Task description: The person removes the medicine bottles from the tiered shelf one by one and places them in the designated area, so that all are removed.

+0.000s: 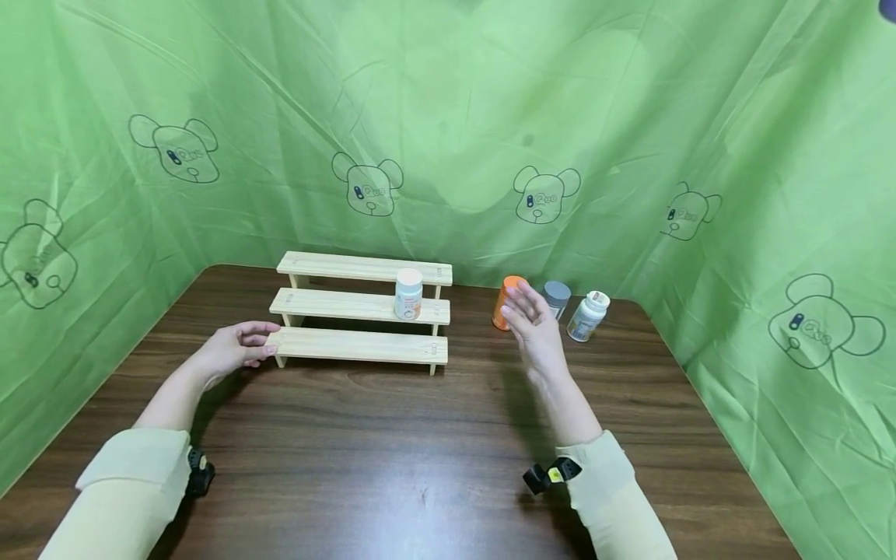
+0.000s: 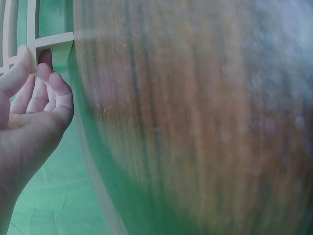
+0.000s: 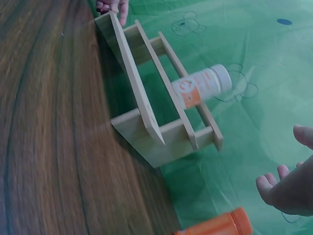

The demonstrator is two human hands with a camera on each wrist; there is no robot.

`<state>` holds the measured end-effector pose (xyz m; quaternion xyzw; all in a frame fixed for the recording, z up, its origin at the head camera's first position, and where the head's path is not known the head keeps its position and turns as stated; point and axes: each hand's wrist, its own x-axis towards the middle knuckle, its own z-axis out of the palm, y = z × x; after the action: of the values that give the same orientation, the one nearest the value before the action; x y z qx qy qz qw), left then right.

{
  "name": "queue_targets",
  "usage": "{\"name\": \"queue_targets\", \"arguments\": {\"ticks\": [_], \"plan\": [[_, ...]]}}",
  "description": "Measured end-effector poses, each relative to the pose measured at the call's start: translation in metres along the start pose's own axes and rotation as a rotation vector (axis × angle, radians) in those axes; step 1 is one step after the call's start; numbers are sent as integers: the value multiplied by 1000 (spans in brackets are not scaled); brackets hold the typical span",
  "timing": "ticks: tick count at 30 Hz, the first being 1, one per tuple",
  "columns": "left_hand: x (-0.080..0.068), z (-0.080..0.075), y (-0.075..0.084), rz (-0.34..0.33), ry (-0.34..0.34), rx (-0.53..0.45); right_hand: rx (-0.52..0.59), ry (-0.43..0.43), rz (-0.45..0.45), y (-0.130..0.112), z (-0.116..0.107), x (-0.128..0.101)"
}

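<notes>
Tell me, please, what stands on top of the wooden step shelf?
One white bottle stands upright on the middle step of the wooden step shelf. The top and bottom steps carry nothing. The left hand touches the bottom step's left end.

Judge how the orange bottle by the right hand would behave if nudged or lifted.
The orange bottle stands upright and looks taller than wide, so a push near its top would probably tip it. Being round, it would likely roll once down. Its smooth sides may be a little slippery for the open right hand, though it looks small and probably light.
</notes>
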<state>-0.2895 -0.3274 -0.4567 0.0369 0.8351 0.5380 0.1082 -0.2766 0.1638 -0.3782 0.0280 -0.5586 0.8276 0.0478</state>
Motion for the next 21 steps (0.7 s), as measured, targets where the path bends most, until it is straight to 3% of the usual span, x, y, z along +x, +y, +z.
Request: {"name": "queue_targets", "arguments": {"ticks": [9,21], "plan": [[-1,1,3,22,-11,-37,-59,-37,-23,19,24,6],[-1,1,1,11,1,-12,-192,-105,-32,38,59,17]]}}
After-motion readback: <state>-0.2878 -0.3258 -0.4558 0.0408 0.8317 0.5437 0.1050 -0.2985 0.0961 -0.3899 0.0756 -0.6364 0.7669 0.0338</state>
